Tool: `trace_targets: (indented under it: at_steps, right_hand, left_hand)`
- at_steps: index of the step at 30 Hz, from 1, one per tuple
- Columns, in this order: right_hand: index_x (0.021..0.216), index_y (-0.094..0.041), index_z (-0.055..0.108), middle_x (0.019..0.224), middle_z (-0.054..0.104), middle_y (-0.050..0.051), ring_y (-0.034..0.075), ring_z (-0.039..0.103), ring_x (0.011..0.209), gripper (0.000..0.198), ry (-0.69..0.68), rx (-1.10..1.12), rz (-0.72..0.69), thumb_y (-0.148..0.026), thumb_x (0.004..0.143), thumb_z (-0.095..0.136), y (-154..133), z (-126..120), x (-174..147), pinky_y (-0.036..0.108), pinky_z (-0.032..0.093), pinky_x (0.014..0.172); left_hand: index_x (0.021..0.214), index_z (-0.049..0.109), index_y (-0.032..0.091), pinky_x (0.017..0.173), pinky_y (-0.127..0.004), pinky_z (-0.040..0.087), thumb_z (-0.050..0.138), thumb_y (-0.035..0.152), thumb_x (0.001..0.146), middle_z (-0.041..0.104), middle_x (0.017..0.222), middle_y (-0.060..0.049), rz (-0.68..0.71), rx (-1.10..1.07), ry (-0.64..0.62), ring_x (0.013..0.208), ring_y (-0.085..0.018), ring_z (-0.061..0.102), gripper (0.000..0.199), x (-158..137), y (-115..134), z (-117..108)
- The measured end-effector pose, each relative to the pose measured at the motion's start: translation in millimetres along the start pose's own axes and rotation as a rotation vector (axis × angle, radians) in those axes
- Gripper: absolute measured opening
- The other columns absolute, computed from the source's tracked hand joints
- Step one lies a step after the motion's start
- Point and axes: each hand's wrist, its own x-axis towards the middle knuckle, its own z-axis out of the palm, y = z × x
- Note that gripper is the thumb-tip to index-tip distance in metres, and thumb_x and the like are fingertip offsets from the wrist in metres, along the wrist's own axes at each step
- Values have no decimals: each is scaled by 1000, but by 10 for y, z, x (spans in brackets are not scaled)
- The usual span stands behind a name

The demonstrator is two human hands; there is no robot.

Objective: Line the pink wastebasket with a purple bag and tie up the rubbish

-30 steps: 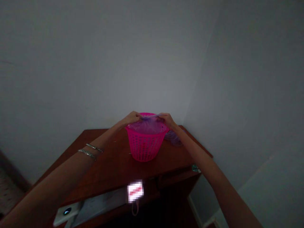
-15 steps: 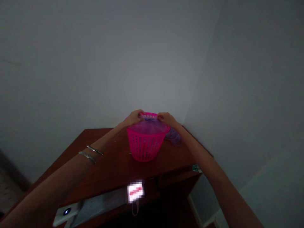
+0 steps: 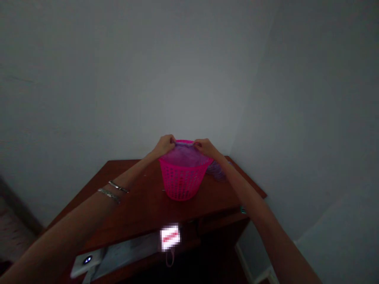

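Rising, the purple bag edge (image 3: 184,144) nears the basket's rim (image 3: 184,141).

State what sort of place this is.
Probably a room in a home, though that is only a guess: a brown wooden desk stands in the corner of plain pale walls, and a pink plastic basket sits on top.

Open air above the pink basket (image 3: 182,179) (wall (image 3: 189,86) behind).
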Motion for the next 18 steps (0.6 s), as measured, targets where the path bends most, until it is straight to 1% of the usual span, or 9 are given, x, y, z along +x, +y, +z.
trace_targets:
  at_steps: [2, 5, 7, 9, 11, 13, 14, 16, 18]
  right_hand:
    - [86, -16, 74, 76, 74, 3, 15, 69, 72, 13, 73, 210, 156, -12, 89, 62, 111, -143, -76, 27, 52, 78]
    - [88, -18, 71, 80, 74, 4, 16, 70, 73, 6, 165, 586, 367, -22, 88, 66, 224, -330, -264, 29, 55, 76]
    - [90, -19, 69, 91, 76, 5, 17, 72, 82, 16, 211, 799, 376, -34, 85, 72, 239, -395, -402, 32, 58, 82]
    - [97, -21, 67, 107, 76, 7, 18, 73, 96, 30, 212, 912, 301, -45, 81, 76, 219, -396, -508, 34, 58, 91]
    - [112, -23, 66, 119, 74, 8, 19, 72, 103, 46, 170, 830, 257, -46, 75, 82, 182, -336, -562, 36, 58, 94]
    - [123, -22, 65, 119, 73, 9, 20, 71, 99, 62, 151, 565, 275, -35, 67, 88, 142, -240, -560, 38, 57, 94]
    - [122, -20, 66, 115, 74, 9, 20, 71, 95, 61, 154, 411, 287, -27, 65, 88, 122, -191, -545, 39, 56, 94]
    - [105, -15, 73, 100, 76, 7, 20, 69, 90, 36, 150, 211, 278, -18, 70, 79, 72, -114, -504, 39, 54, 95]
    - [87, -14, 74, 87, 75, 5, 19, 69, 88, 12, 107, 244, 212, -16, 77, 68, -2, -85, -478, 37, 53, 94]
  left_hand:
    - [88, 72, 12, 77, -29, 50, 55, 13, 69, 73, 83, -9, -72, 2, 45, 83, -23, 69, 25, -3, -127, -102]
    - [104, 70, 10, 77, -32, 52, 57, 15, 71, 73, 87, -11, -184, -40, 119, 83, -25, 68, 36, 3, -274, -209]
    - [115, 66, 9, 78, -34, 53, 58, 14, 70, 73, 90, -11, -227, -119, 165, 85, -25, 69, 46, 4, -291, -245]
    - [121, 63, 10, 80, -35, 55, 57, 12, 68, 72, 97, -11, -209, -203, 214, 88, -25, 69, 53, -10, -237, -258]
    - [122, 62, 11, 83, -37, 56, 56, 11, 68, 71, 107, -13, -115, -221, 253, 93, -25, 69, 54, -46, -132, -252]
    - [119, 63, 12, 93, -42, 56, 56, 10, 68, 69, 119, -15, 52, -164, 275, 105, -28, 68, 52, -107, 0, -233]
    - [118, 64, 13, 101, -45, 54, 56, 10, 68, 67, 125, -15, 166, -120, 259, 114, -29, 66, 51, -147, 68, -221]
    - [123, 64, 15, 116, -48, 45, 55, 9, 70, 64, 138, -15, 401, -45, 158, 132, -30, 58, 54, -236, 200, -194]
    - [136, 59, 15, 123, -48, 37, 55, 8, 73, 58, 150, -14, 565, -15, 9, 143, -28, 50, 64, -334, 322, -174]
